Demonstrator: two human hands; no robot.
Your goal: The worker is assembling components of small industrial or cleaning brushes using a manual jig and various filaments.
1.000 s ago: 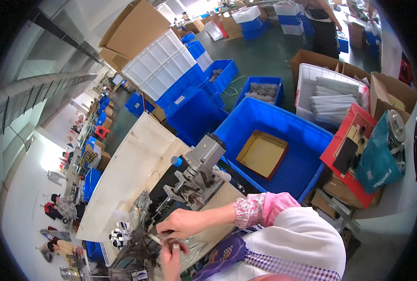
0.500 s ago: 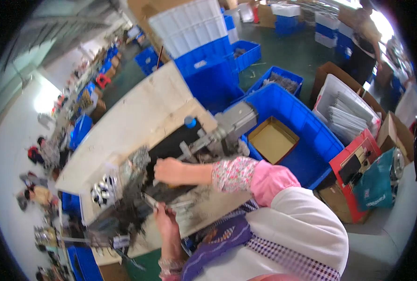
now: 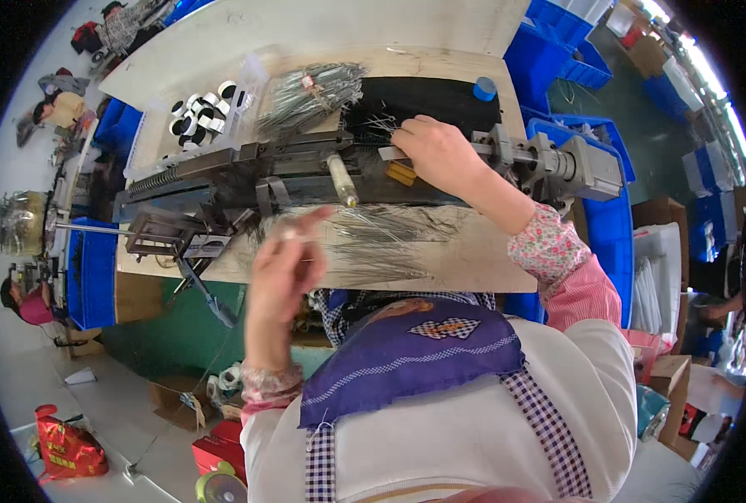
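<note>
A long bench machine with a dark metal bar (image 3: 247,157) runs across the worktable. My right hand (image 3: 442,155) is over its right half, fingers curled and closed; what they hold, if anything, is hidden. Several thin wires (image 3: 380,124) lie by its fingertips, and a flat metal strip (image 3: 391,153) shows under them. My left hand (image 3: 285,261), smeared by motion, is over the table's front edge with the index finger pointing right. Between the hands a pale cylindrical handle (image 3: 341,178) sticks out of the machine. Loose thin wires (image 3: 381,243) lie in front of it.
Behind the machine are a wire bundle (image 3: 310,96), a clear bin (image 3: 251,88) of black-and-white rolls, and a black mat (image 3: 440,101) with a blue cap (image 3: 484,89). A grey motor (image 3: 591,168) stands at the right end. Blue crates (image 3: 92,268) flank the table.
The view has swung down and round to face the table squarely. My left hand has moved away from the machine toward the near edge. My right hand stays closed at the machine.
</note>
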